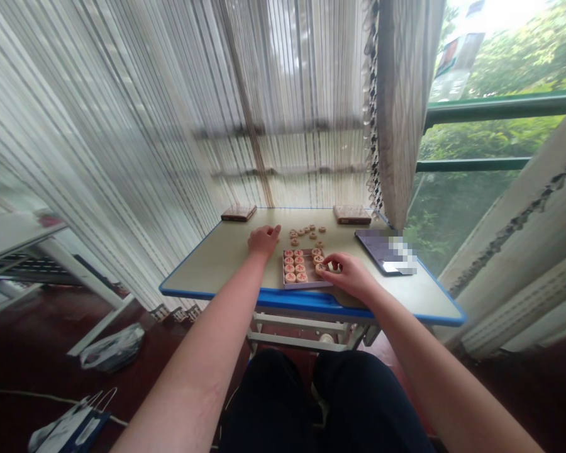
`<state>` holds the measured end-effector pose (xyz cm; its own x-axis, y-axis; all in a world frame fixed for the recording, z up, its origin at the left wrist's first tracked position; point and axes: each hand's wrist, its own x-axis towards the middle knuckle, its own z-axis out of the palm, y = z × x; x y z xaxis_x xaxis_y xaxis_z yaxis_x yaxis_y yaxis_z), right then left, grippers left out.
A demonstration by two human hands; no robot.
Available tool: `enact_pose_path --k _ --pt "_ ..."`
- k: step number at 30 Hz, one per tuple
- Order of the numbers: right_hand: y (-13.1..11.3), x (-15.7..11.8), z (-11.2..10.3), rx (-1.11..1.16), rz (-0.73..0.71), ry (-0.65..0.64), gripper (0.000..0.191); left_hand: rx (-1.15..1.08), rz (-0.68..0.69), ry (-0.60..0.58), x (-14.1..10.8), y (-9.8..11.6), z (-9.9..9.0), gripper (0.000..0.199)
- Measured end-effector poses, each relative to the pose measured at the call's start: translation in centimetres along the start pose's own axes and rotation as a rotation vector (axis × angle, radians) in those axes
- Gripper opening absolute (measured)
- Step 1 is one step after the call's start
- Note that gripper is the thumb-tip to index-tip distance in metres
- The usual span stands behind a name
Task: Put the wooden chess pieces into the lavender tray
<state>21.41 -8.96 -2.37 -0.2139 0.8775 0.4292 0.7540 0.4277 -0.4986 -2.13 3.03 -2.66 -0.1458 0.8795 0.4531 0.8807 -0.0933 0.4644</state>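
A shallow open box (283,270) sits near the table's front edge. Two columns of round wooden Chinese chess pieces with red characters (295,267) fill its left side, and a column of pieces with dark characters (317,252) stands along its right side. My right hand (351,274) pinches a Chinese chess piece (319,268) at the lower end of that right column. Left of the box's far corner, my left hand (263,240) is closed, its fingers curled inward; what they may hold is hidden. Several loose pieces (306,231) lie on the table beyond the box.
The pale table (207,264) has a blue edge. A dark tablet (382,248) lies on its right part. Two flat boxes, one at the back left (239,212) and one at the back right (352,214), rest near the curtain (292,163). Bags (112,347) lie on the floor.
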Motion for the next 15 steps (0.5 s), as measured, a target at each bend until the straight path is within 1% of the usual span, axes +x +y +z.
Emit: enact_pose_path --k 8,15 --pt "-0.16 0.04 -0.21 0.004 0.003 -0.005 0.025 -0.019 -0.006 -0.026 -0.01 0.01 -0.09 0.058" --pt "-0.11 0.10 -0.26 -0.001 0.001 0.006 0.026 -0.017 -0.021 -0.041 -0.26 0.28 -0.46 0.055"
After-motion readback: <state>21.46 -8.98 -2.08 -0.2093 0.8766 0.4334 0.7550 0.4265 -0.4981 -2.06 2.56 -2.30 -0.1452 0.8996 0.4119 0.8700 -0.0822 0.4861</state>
